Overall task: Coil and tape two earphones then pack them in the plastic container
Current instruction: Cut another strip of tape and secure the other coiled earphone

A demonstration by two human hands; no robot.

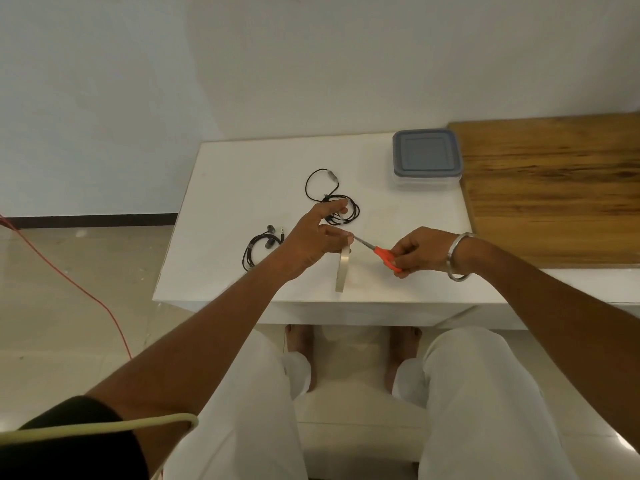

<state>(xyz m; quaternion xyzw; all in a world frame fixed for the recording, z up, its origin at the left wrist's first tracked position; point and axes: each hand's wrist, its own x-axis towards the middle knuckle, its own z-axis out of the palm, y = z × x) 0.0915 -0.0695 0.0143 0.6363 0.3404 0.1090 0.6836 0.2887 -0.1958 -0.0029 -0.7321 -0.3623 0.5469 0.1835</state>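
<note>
2 earphones (332,199), 1 tape roll (343,268), 1 scissors (379,255)

white table (214,271) carries two black earphones (332,199) (261,247); a lidded plastic container (426,157); a wooden board (554,188)

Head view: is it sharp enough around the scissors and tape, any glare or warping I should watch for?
Head view: soft, even light with faint shadows; scissors and tape roll are readable between the left hand and right hand, though fine detail is slightly soft; clear tape strip barely visible; wide-angle bending shows at the table edges; mild floor glare at lower right.
</note>
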